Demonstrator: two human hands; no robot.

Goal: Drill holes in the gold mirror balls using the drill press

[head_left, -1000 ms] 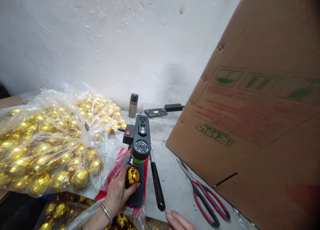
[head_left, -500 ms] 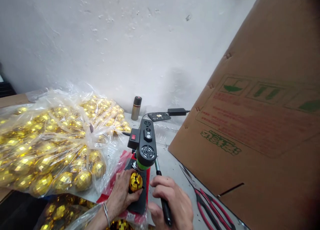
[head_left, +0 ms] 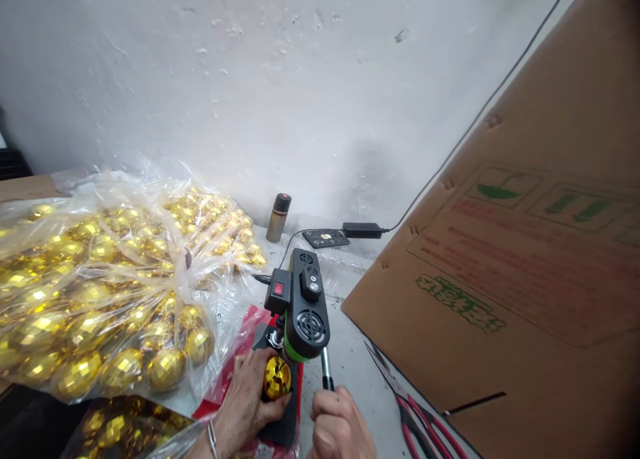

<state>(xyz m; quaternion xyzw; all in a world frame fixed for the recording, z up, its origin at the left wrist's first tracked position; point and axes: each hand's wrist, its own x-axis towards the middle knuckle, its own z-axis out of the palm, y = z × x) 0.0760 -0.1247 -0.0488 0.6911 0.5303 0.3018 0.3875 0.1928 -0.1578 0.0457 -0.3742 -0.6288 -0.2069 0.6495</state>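
A gold mirrored ball point(head_left: 278, 378) sits on the dark base under a small black bench drill press point(head_left: 309, 306) with a green band. My left hand point(head_left: 245, 396), with a bracelet at the wrist, grips the ball between thumb and fingers. My right hand point(head_left: 340, 424) is closed around the black end of the machine's metal lever point(head_left: 327, 366); most of the grip is hidden by the fingers. A red switch point(head_left: 279, 288) shows on the black box at the machine's left side. Red plastic point(head_left: 220, 392) lies beneath the base.
Clear plastic bags of gold balls point(head_left: 125, 372) cover the left side. A large cardboard box point(head_left: 450, 366) leans in at right, with red-and-black handled shears point(head_left: 425, 419) beside it. Behind stand a spray can point(head_left: 279, 218), a dark patterned card point(head_left: 326, 238) and a power adapter point(head_left: 362, 230).
My right hand has gone from loosely spread around the lever to closed on its end, lower in view. My left hand still holds the ball. The view has shifted slightly.
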